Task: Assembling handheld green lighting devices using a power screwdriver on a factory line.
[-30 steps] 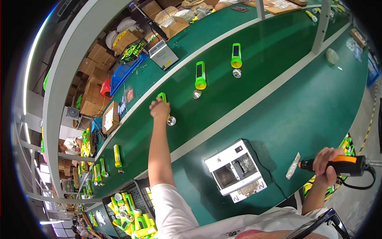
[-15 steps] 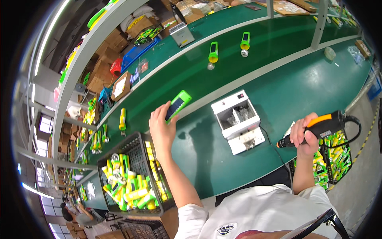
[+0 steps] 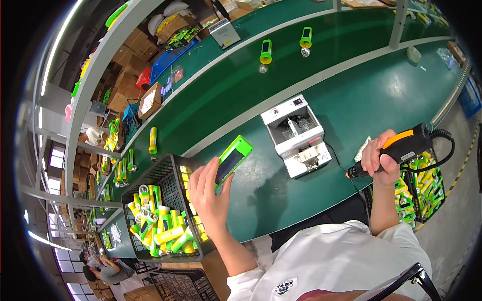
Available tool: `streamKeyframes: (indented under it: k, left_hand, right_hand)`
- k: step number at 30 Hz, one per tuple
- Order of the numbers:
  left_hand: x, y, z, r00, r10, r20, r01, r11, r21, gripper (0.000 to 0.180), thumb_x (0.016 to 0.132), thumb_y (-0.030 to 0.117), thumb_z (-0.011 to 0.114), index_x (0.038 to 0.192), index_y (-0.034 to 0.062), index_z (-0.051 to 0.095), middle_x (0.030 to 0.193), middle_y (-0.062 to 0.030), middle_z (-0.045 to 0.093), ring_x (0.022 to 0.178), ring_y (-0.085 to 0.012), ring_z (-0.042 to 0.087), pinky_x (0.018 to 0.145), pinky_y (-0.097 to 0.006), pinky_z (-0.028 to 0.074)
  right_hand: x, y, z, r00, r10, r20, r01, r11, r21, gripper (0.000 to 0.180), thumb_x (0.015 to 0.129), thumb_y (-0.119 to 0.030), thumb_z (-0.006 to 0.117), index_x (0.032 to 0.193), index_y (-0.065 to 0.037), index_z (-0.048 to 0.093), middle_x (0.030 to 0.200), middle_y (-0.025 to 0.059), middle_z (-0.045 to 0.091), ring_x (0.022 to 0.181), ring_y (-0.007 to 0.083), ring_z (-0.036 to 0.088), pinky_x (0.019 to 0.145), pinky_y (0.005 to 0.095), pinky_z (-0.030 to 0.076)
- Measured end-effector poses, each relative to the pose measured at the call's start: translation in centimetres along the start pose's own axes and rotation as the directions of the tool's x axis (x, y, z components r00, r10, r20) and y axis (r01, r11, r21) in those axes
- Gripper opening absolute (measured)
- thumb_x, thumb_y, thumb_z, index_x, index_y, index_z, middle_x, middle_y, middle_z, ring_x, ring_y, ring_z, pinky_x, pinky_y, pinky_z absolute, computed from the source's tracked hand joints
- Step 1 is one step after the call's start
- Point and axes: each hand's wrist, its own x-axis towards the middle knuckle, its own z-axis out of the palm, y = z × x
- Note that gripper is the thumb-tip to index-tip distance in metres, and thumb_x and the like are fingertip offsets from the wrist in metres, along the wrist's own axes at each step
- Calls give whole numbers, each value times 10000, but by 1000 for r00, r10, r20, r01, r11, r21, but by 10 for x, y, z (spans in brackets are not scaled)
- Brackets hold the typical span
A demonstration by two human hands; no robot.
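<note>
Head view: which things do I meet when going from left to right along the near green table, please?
black crate of green-yellow flashlights → left hand holding a green flashlight → white machine box → right hand gripping an orange-black electric screwdriver

Green flashlight casing (image 3: pixel 230 161): glossy plastic with dark smooth panel. Electric screwdriver (image 3: pixel 396 149): orange and black plastic, slight sheen. Workbench surface (image 3: pixel 381 95): matt green, scuffed. Crate (image 3: pixel 165 175): black plastic mesh. Screw feeder (image 3: pixel 296 134): white smooth housing

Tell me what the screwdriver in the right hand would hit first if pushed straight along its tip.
Likely the white screw feeder box: the electric screwdriver in the right hand points left toward its lower corner. Depth is unclear; it might meet the green table first.
</note>
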Motion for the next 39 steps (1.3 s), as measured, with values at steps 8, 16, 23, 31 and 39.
streamKeyframes:
  k: [8, 16, 23, 31, 39]
  left_hand:
    - [-6, 4, 12, 981, -114, 154, 134, 983, -122, 584, 666, 18, 887, 1221, 39, 704, 1080, -123, 732, 984, -298, 670, 874, -399, 530]
    - [-45, 37, 19, 822, 153, 549, 45, 943, -330, 499, 705, 125, 860, 1173, 78, 694, 1149, -54, 736, 979, -261, 679, 792, -389, 514]
    - [-71, 69, 51, 779, 198, 595, -1, 949, -315, 499, 718, 167, 836, 1190, 72, 702, 1139, -21, 731, 961, -222, 659, 782, -371, 513]
    - [-94, 45, 31, 859, -26, 512, 185, 947, -263, 759, 680, 161, 895, 1367, 29, 602, 1159, -112, 711, 998, -305, 662, 823, -414, 514]
    - [-102, 53, 34, 942, 97, 323, 39, 920, -390, 676, 667, 142, 899, 1283, 26, 647, 1120, -108, 737, 1016, -291, 689, 849, -388, 545]
  right_hand:
    - [15, 3, -2, 999, -33, -28, 32, 998, -47, 296, 941, -211, 678, 1056, -37, 468, 601, -8, 509, 445, 113, 501, 450, 263, 460]
    - [43, 35, 27, 990, -96, 101, 90, 994, 66, 330, 959, -210, 664, 1162, -15, 493, 600, 1, 551, 442, 134, 540, 470, 299, 495]
    - [36, 54, 46, 996, -14, 84, 17, 999, -28, 401, 967, -324, 731, 1148, -55, 496, 602, -1, 551, 453, 135, 541, 475, 301, 492]
    - [31, 62, 50, 963, -36, 267, 77, 986, -145, 324, 991, -122, 649, 1189, -33, 408, 685, 21, 520, 552, 118, 530, 551, 285, 490]
    - [63, 76, 75, 955, 235, 182, -178, 942, -283, 311, 901, -123, 699, 1072, 23, 485, 595, 29, 461, 411, 110, 449, 399, 268, 402]
